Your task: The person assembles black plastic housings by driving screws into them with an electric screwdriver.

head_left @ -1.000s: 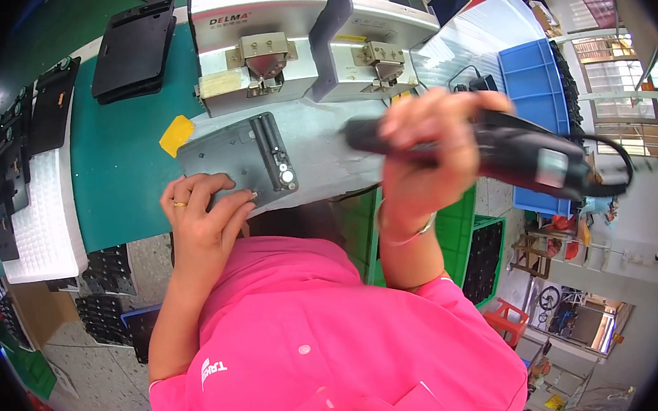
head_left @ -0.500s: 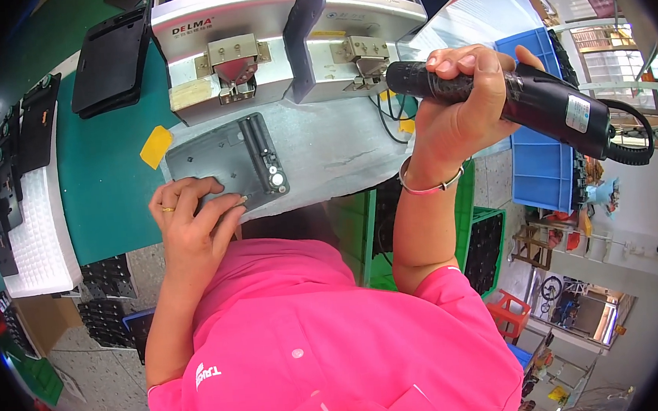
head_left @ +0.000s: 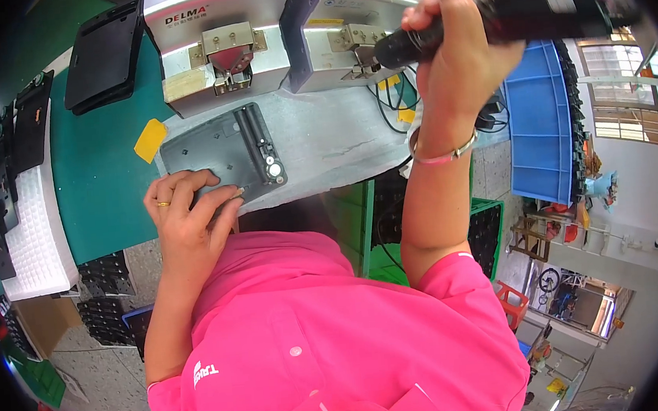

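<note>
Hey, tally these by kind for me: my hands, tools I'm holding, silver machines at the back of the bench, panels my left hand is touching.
Hands: 2 (left hand, right hand)
Black handheld tool: 1
Silver machines: 2 (left machine, right machine)
Gray panel: 1
Total: 6

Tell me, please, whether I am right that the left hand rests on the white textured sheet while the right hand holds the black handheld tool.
Not quite: the head view shows the left hand resting on the dark grey panel instead. The right hand does hold the black handheld tool, as you say.
</note>
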The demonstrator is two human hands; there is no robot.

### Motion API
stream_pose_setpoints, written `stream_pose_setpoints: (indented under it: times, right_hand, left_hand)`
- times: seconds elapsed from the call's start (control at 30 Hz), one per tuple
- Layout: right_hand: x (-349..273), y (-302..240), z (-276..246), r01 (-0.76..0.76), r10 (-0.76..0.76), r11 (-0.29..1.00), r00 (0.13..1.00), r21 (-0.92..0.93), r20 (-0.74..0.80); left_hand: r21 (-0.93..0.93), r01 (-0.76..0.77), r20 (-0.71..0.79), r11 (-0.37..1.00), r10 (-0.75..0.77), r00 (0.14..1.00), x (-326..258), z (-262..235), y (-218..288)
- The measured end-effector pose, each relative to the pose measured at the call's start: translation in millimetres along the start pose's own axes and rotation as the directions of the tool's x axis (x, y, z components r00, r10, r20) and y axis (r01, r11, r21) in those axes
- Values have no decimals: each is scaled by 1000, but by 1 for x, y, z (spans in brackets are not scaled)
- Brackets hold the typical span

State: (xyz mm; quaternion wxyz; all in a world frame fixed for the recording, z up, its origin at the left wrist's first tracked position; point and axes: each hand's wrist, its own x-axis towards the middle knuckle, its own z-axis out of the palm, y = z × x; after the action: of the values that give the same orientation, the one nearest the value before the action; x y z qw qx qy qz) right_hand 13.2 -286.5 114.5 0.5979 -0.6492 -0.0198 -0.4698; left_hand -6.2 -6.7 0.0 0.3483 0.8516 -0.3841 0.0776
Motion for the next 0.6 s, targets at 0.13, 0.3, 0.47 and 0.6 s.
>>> stream_pose_setpoints:
  times: [0.13, 0.3, 0.47, 0.6]
  right_hand:
    - [7, -6, 12, -119, 113, 988, 991, -101, -68]
    - [-4, -4, -3, -96, 97, 993, 995, 73, -14]
    - [-44, -29, 6, -237, 209, 899, 971, 368, 115]
    - [-95, -34, 44, -354, 241, 818, 927, 454, 288]
  left_hand:
    - [12, 16, -46, 1000, -16, 999, -3, 4, 2]
    - [10, 25, -40, 1000, -25, 999, -7, 0, -2]
    - [-106, 112, 57, 988, -106, 993, -4, -6, -5]
    - [-171, 133, 32, 976, -130, 991, -7, -1, -8]
